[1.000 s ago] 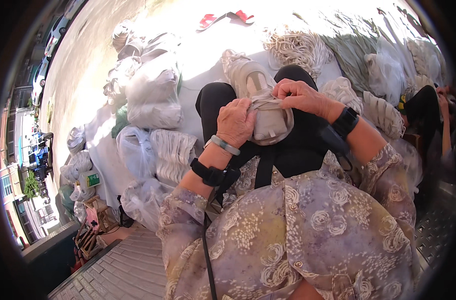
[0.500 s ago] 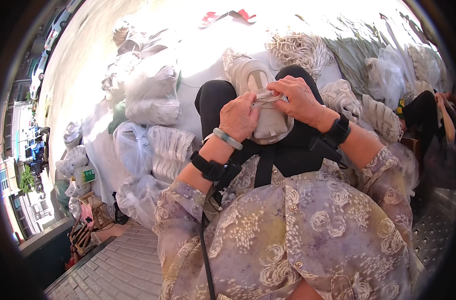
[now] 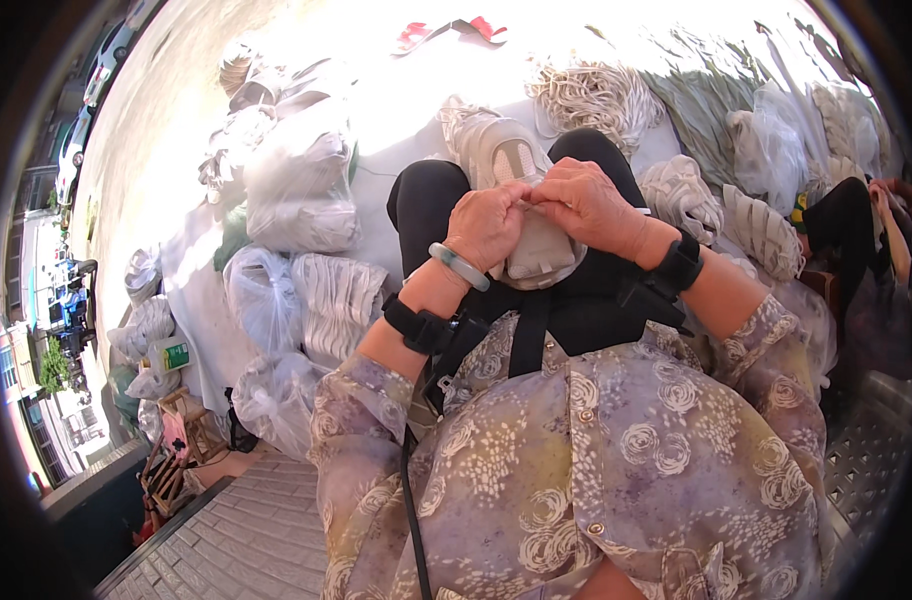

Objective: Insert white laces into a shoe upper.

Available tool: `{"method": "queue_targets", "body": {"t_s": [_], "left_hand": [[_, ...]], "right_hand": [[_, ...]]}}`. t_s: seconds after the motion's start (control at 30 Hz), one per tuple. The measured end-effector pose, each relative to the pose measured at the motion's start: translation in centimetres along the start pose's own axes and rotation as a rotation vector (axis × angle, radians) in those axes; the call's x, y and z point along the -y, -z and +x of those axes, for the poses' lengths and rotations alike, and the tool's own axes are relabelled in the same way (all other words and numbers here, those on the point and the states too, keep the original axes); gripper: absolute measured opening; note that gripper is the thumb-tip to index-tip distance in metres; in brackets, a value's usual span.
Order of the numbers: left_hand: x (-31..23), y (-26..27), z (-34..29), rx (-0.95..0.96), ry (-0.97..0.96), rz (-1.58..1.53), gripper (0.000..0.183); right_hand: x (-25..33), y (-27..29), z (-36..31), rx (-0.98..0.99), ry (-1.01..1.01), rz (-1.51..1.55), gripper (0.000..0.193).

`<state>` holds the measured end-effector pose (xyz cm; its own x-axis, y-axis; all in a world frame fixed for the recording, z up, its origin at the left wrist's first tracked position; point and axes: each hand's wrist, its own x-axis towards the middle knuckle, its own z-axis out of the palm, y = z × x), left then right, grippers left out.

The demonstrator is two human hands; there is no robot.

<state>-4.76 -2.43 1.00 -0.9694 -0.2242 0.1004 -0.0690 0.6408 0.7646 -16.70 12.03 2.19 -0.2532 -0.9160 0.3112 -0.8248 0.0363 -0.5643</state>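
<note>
A pale beige shoe upper (image 3: 542, 256) lies across my black-clad thighs, its mesh-backed tongue pointing away from me. Over its middle, my left hand (image 3: 484, 226) and my right hand (image 3: 588, 208) meet, thumbs and fingertips pinched together. Between them they grip a white shoelace (image 3: 643, 210); most of it is hidden by the fingers, and a short bit shows beside the right hand. The eyelets under my hands are covered.
A heap of loose white laces (image 3: 598, 100) lies beyond my right knee. Stacked pale uppers (image 3: 766, 232) stand at the right, near another person's arm (image 3: 896, 240). Clear plastic bags (image 3: 264, 290) and bundled uppers (image 3: 338, 300) sit at the left. A wooden chair (image 3: 181, 440) is lower left.
My hands have come together over the upper, the right moving in to the left. The lace strands that showed between them are now mostly covered.
</note>
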Motion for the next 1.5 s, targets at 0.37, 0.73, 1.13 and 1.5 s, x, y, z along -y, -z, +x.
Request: {"method": "queue_targets", "body": {"t_s": [0.37,0.73,1.13,1.5], "left_hand": [[-0.3,1.0,0.1,0.165,0.270,-0.276,0.011],[-0.3,1.9,-0.3,0.323,0.448,-0.677,0.008],[-0.8,2.0,-0.2,0.288,0.403,-0.712,0.008],[-0.3,3.0,0.4,0.295,0.485,-0.848,0.010]], "right_hand": [[-2.1,-0.2,-0.3,-0.138,-0.151,0.110,0.014],[-1.9,-0.5,-0.4,-0.133,-0.117,0.164,0.014],[-3.2,-0.6,-0.4,0.096,-0.263,0.517,0.014],[-3.2,-0.4,-0.5,0.095,-0.264,0.552,0.016]]}}
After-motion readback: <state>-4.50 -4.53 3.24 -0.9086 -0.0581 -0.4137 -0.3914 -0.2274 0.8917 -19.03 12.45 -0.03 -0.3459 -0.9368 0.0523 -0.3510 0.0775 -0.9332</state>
